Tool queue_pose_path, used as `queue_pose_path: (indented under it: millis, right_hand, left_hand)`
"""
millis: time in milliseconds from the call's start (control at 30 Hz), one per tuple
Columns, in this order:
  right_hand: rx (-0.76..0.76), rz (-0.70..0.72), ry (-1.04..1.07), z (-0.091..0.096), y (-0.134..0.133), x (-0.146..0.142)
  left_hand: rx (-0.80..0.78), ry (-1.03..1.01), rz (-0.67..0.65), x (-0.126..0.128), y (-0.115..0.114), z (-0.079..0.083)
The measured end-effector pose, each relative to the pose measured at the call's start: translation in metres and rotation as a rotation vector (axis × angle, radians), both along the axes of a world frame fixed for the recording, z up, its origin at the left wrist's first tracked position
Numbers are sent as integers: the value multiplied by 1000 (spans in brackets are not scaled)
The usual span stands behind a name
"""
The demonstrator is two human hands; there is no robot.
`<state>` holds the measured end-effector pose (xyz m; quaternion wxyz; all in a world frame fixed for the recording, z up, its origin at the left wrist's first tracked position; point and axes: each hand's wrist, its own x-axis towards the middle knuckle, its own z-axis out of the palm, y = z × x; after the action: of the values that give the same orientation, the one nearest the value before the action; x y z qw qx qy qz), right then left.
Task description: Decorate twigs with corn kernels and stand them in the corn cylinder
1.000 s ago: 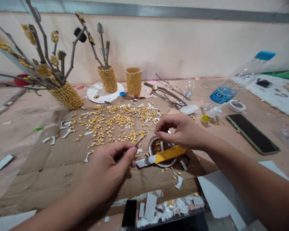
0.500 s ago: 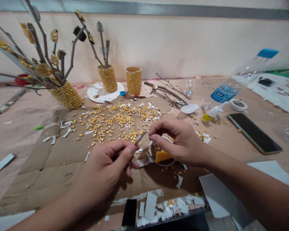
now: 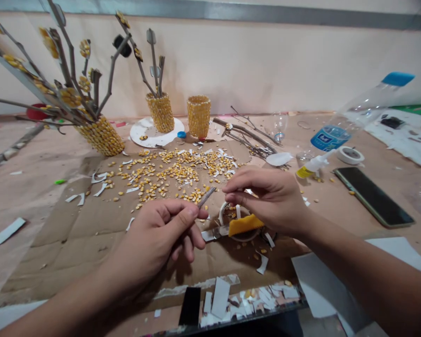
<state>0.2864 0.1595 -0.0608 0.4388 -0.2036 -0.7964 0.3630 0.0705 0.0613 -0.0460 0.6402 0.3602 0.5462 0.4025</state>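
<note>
My left hand is closed around a short twig, whose tip points up and to the right. Thumb and forefinger of my right hand pinch together just right of that tip, apart from it; anything between them is too small to make out. Beneath the right hand, a yellow-handled utility knife rests across a roll of tape. Loose corn kernels and white paper scraps lie beyond both hands on a cardboard sheet.
Corn-covered cups stand at the back, two holding branches. Cut branches, a plastic bottle, a glue bottle, a tape roll and a phone lie to the right. Paper strips sit at the front edge.
My right hand has drawn slightly to the right, widening the gap to the twig's tip. The left hand keeps hold of the twig. The view has shifted a little.
</note>
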Motion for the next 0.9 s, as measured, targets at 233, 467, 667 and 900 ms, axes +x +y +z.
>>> queue_pose_path:
  millis: [233,467,667,900]
  right_hand:
    - [268,-82,-102,1,-6,-3]
    - [411,-82,-97,1,-8,-7]
    - [456,-93,-105,-1,-8,-9]
    - [450,-61,-125,1,-7,-8]
  left_hand:
    - [-32,-7,-3,4,-1,1]
    - [-74,-2,-25,8,0,2]
    - [-72,33,-50,7,-2,0]
    - [-70,80,-93,5,-5,-1]
